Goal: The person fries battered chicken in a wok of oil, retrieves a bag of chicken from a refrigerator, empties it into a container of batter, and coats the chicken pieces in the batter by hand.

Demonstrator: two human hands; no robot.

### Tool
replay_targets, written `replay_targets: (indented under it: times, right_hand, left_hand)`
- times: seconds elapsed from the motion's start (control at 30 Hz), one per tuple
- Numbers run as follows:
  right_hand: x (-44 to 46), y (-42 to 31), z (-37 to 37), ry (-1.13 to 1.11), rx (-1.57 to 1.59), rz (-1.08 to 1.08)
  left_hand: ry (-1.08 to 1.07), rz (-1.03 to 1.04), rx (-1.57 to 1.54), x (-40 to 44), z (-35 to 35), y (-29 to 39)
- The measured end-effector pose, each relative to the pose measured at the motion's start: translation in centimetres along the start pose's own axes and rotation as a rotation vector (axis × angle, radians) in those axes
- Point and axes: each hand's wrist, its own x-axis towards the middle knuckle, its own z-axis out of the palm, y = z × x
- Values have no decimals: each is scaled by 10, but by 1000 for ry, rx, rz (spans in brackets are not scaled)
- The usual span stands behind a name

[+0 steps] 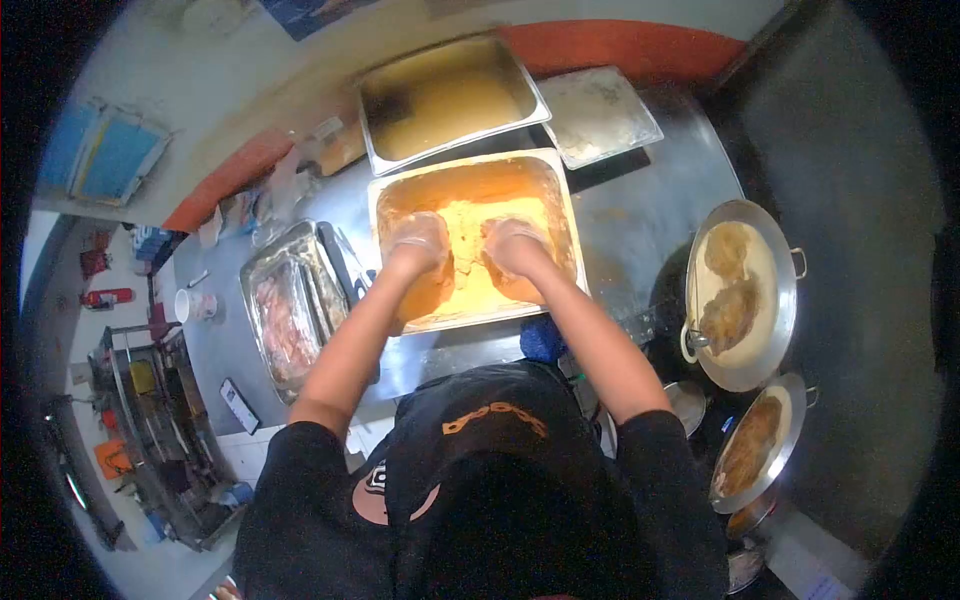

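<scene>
A deep rectangular metal pan (478,322) holds an orange-yellow powdery mixture (467,240). Inside it, at the left, my left hand (420,238) presses into the mixture, its fingers buried or hidden. My right hand (514,244) is in the right half of the same pan, its fingers likewise hard to make out in the mixture. Both hands look covered by thin clear gloves. A strip of the mixture shows between the two hands, which are apart from each other.
Behind stand a yellowish metal tray (450,100) and a whitish tray (600,115). Left are a tray of raw meat in plastic (285,310), a white tub (190,305) and a phone (239,405). At the right, two large pans (745,370) (750,460) hold frying food.
</scene>
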Motion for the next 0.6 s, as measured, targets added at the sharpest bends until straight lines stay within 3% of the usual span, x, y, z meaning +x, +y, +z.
replay_targets:
  times: [0.1,0.2,0.3,0.4,0.5,0.6]
  right_hand:
    - [23,-8,28,52,30,150]
    - [27,-6,40,107,69,207]
    - [14,7,6,90,-20,155]
    - [2,27,6,77,-177,36]
    - [4,31,0,82,-258,91]
    - [-13,8,-27,168,-199,160]
  left_hand:
    - [237,16,-232,32,60,-7]
    - [300,-127,-463,41,75,2]
    - [65,63,-289,47,49,-3]
    - [11,45,-313,23,20,11]
    - [213,120,-202,29,38,18]
    - [178,11,-151,18,2,26]
